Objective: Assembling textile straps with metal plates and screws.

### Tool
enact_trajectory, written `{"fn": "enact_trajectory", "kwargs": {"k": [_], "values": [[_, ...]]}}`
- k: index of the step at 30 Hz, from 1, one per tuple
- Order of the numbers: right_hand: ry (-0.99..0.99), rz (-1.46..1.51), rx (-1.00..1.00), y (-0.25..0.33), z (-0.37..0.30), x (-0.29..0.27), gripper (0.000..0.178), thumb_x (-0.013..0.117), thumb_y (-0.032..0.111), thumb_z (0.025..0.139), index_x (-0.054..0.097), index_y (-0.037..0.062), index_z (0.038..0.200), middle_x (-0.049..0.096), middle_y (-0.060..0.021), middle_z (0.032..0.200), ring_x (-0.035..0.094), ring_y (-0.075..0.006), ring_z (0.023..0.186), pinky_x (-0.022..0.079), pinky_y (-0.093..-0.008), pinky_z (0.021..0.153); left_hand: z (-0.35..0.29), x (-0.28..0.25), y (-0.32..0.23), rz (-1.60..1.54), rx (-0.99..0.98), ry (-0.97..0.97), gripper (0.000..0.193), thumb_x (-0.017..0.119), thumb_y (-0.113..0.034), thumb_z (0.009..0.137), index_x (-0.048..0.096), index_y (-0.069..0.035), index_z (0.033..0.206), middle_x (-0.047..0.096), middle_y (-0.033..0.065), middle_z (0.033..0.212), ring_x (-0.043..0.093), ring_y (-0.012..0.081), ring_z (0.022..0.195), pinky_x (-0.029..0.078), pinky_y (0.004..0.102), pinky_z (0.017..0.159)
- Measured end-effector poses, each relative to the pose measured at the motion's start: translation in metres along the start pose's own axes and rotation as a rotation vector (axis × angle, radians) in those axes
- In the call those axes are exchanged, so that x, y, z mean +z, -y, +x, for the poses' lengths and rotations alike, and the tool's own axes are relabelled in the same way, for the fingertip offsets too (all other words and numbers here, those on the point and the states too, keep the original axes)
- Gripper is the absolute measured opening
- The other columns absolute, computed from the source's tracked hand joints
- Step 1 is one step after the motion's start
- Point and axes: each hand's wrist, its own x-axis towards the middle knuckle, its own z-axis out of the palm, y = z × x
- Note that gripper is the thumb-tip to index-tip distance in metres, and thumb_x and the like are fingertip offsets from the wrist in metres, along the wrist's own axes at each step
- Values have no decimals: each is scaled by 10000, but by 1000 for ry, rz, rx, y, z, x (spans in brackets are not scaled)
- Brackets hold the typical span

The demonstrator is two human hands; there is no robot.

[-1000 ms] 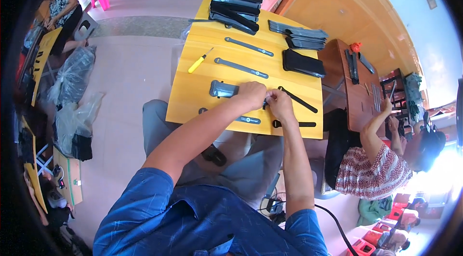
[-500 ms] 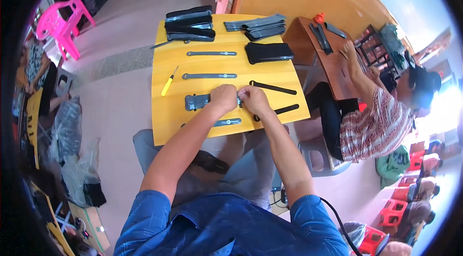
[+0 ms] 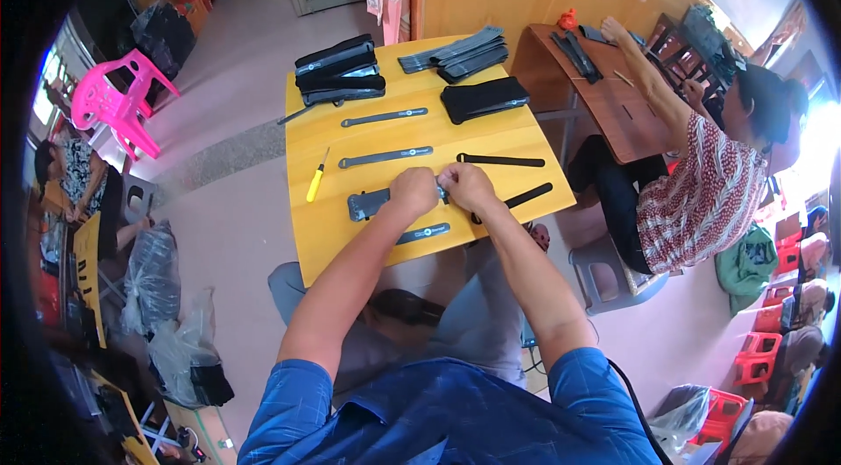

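Note:
My left hand [image 3: 414, 191] is closed over a flat dark-grey bundle of straps [image 3: 366, 205], which lies near the front of the yellow table [image 3: 307, 237]. At the bundle's right end my right hand [image 3: 467, 186] pinches with bent fingers, close against the left hand. What sits between those fingertips is mostly hidden. Just in front of my left hand lies a single grey strap [image 3: 429, 233], partly covered by my forearm. Two black straps with looped ends, an upper one [image 3: 508, 161] and a lower one [image 3: 530, 195], lie right of my right hand.
Two grey straps [image 3: 385, 156] [image 3: 385, 117] lie beyond my hands, with a yellow-handled screwdriver [image 3: 314, 185] to their left. Strap stacks [image 3: 337, 70] [image 3: 460, 53] [image 3: 484, 100] fill the table's far side. A co-worker [image 3: 701, 184] sits at a brown table [image 3: 613, 127] on the right.
The view has shifted slightly. My hands stay at the bundle's right end, in nearly the same grip. The co-worker's raised hand has moved farther out over the brown table.

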Motion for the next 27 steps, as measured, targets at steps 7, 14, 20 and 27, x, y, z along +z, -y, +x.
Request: {"fn": "enact_trajectory", "kwargs": {"k": [7,14,20,27], "values": [[5,-78,79,-2,15,3,145,708,239,858,785,143,936,765,-126,977,729,-322,942,576,-435,827,-11,6,-2,110,137,-109,213,603,-199,941,717,-20,939,720,221,947,713,400,905,564,531,806],[83,-90,161,2,28,-4,87,769,200,773,779,143,838,771,-110,918,741,-298,916,579,-402,835,-13,9,1,126,229,-159,156,594,-112,908,670,1,984,709,221,958,714,397,905,570,515,797],[97,-14,162,-3,25,-8,122,827,224,745,777,141,819,768,-93,870,739,-269,857,572,-382,798,-10,9,0,100,171,-153,169,594,-139,917,691,-10,968,722,221,954,718,402,905,573,525,793],[73,50,140,-6,22,-6,121,833,233,746,771,146,803,765,-76,850,735,-254,836,567,-374,776,-4,4,3,-36,58,-71,229,624,-234,908,735,-35,898,737,222,933,709,415,913,564,533,808]]}}
